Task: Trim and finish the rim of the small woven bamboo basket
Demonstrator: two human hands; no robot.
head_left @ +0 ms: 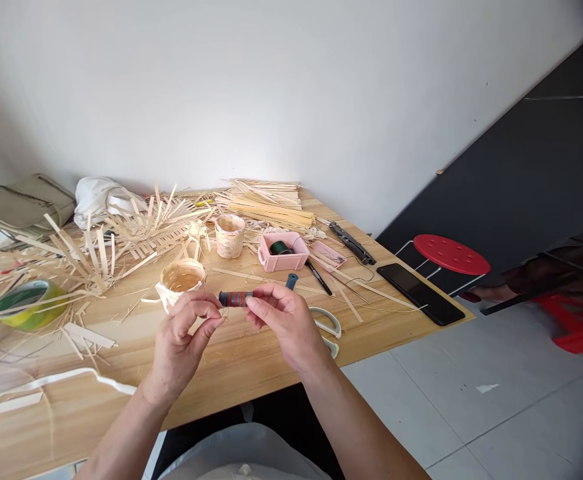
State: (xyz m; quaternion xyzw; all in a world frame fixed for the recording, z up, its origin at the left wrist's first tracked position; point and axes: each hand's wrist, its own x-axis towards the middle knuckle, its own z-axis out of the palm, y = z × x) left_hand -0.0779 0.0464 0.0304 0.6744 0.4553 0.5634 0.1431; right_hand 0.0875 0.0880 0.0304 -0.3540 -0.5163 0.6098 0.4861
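Wooden table (266,373) runs across the lower left of the view, its far edge set against a white wall (271,87); grey floor tiles (451,400) spread to its right; a red stool (451,253) stands just beyond the table's corner, a second red stool (581,330) sits further right, and a co-worker's hand (491,292) and dark sleeve (546,273) reach in behind them, well apart from the table. Loose bamboo strips (266,203) lie heaped along the far side, around a partly woven bamboo mat (146,233); a beige bag (21,203) and a white cloth (98,200) sit at the far left. Nearer lie a black smartphone (420,293), a roll of green-and-yellow tape (28,305), a small woven basket (181,280), white-handled scissors (326,322) and a pink plastic box (284,252) holding a spool of green thread (280,248). Left hand (184,347) and right hand (286,327) are raised over the table, close together; their fingertips pinch opposite ends of a dark spool wound with blue and rust-red thread (234,299), held in the air between them; a small blue cylinder (292,281) stands on the table just beyond the right hand.
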